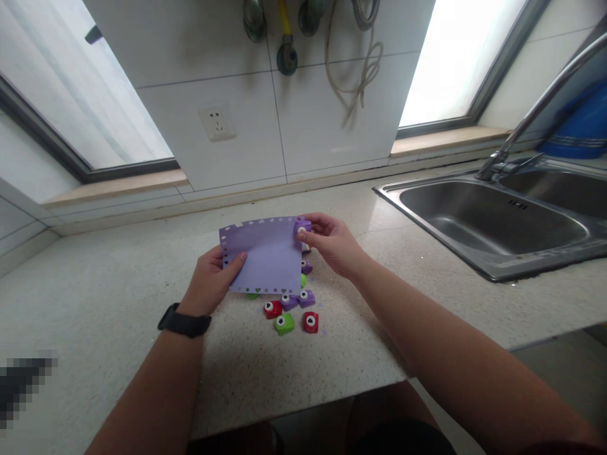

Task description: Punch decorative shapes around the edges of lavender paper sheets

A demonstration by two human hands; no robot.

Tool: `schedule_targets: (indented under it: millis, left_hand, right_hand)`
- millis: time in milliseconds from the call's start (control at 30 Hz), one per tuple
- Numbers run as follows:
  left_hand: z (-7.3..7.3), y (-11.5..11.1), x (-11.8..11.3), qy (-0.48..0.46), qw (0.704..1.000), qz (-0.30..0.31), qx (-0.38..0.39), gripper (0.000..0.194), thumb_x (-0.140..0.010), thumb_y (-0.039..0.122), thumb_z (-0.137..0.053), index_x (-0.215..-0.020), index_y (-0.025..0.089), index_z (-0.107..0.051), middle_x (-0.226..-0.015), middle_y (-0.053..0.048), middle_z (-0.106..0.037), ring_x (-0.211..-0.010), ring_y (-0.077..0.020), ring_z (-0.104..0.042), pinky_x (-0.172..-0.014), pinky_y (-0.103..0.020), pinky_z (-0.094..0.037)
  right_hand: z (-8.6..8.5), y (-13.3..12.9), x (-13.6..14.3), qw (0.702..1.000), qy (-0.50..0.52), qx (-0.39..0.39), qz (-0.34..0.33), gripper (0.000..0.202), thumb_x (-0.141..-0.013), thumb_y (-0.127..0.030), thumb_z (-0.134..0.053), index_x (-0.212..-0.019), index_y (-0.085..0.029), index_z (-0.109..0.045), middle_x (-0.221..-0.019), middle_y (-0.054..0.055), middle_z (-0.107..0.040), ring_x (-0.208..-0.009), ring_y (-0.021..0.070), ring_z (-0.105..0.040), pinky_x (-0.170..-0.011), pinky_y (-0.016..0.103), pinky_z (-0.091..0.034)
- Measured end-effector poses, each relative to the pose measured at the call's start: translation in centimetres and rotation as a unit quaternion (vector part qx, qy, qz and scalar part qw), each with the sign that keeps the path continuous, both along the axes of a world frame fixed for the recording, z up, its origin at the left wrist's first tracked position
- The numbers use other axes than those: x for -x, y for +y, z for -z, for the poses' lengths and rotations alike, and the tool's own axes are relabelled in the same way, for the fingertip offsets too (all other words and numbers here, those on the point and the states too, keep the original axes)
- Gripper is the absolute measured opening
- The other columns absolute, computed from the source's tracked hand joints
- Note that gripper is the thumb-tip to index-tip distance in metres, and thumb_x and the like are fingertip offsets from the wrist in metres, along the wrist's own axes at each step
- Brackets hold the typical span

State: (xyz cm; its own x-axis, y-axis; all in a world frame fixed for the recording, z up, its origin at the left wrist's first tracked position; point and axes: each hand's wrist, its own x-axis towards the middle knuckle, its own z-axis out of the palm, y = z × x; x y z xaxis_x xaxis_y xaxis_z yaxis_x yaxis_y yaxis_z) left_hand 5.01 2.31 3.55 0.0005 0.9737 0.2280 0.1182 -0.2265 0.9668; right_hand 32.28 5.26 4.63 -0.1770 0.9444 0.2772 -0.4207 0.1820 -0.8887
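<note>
My left hand grips a sheet of purple paper at its left side, thumb on top. Small shapes are cut along the paper's top, left and bottom edges. At the upper right corner of the sheet, my right hand pinches a purple craft punch, which sits on the paper's edge. Below the sheet on the counter lie more punches: a red punch, a green punch, another red punch and a purple punch. Others are partly hidden behind the paper.
A speckled stone countertop carries everything. To the right is a steel double sink with a curved faucet. A tiled wall behind has a socket, pipe fittings and a hanging cord. Tiny paper cutouts are scattered near the punches.
</note>
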Motion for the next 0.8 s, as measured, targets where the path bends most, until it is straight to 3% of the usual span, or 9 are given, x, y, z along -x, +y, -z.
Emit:
schedule_targets:
  millis: [800]
  left_hand:
    - [0.11,-0.11,0.12,0.014,1.000,-0.003,0.006,0.048,-0.074,0.051,-0.089,-0.104,0.016,-0.077,-0.092,-0.007,-0.079,-0.073,-0.0220,-0.070,-0.068,-0.033,-0.057]
  right_hand:
    - [-0.01,-0.36,0.10,1.000,-0.009,0.007,-0.017,0.039,-0.063,-0.028,-0.097,-0.091,-0.021,-0.070,-0.091,0.001,-0.072,-0.081,0.0144,-0.067,-0.079,0.033,-0.057]
